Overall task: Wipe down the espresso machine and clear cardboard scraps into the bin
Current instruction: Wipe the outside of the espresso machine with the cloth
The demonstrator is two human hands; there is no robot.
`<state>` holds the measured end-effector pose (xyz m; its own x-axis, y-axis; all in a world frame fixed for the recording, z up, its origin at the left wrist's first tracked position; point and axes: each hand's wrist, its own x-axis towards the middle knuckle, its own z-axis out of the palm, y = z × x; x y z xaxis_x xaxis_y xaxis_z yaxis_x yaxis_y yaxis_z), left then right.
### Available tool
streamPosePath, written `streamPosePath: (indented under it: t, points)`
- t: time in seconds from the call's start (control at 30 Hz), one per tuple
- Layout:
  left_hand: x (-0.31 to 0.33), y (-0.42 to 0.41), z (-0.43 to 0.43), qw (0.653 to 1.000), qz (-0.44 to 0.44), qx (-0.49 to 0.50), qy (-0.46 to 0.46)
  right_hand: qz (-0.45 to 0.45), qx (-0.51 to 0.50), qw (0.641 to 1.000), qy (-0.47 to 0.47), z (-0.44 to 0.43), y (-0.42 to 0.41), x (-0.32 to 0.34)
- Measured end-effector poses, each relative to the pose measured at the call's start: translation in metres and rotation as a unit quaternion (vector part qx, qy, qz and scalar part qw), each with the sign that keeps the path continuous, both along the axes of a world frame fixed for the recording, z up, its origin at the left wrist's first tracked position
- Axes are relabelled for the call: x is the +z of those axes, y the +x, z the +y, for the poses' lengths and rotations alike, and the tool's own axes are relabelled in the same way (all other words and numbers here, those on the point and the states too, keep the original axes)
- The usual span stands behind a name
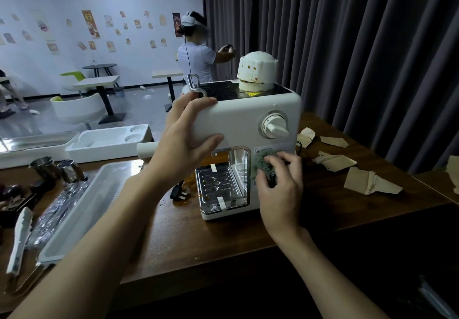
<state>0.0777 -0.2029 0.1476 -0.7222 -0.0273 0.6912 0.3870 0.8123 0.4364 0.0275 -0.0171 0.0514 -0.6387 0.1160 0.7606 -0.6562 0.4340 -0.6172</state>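
Note:
A white espresso machine [248, 117] stands on the brown wooden table [223, 239], with a stained white dome on top and a dial on its front. My left hand [183, 142] grips the machine's upper left front corner, fingers over the top edge. My right hand [278, 182] presses a grey-green cloth [262, 159] against the lower right front panel, beside the drip-tray opening. Torn brown cardboard scraps [367, 179] lie on the table to the right of the machine. No bin is in view.
A long white tray [82, 214] with foil lies at the left, beside metal cups [57, 169] and white tongs [19, 239]. A black plug [180, 192] rests left of the machine. Dark curtains hang behind. A person in a headset stands by the café tables at the back.

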Motion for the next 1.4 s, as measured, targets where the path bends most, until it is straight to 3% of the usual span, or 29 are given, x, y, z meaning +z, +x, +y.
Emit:
streamPosePath:
  t: [0.2,0.47,0.6,0.77,1.4]
  points:
    - [-0.001,0.000,0.000,1.000,-0.006,0.002,0.006,-0.024,-0.061,0.995,-0.080,0.016,-0.017,0.014]
    - [-0.002,-0.001,-0.001,1.000,0.001,0.000,0.006,-0.024,-0.020,0.999,-0.037,-0.011,0.000,0.007]
    - [-0.002,-0.002,-0.001,1.000,-0.002,0.003,0.004,0.017,-0.027,0.999,-0.011,0.002,-0.008,0.006]
    - [-0.001,-0.001,-0.001,1.000,0.000,0.002,0.006,0.021,-0.055,0.996,-0.067,0.016,-0.019,0.015]
    - [-0.002,-0.003,-0.001,1.000,0.006,0.005,-0.003,0.090,0.010,0.992,0.092,0.056,-0.041,0.078]
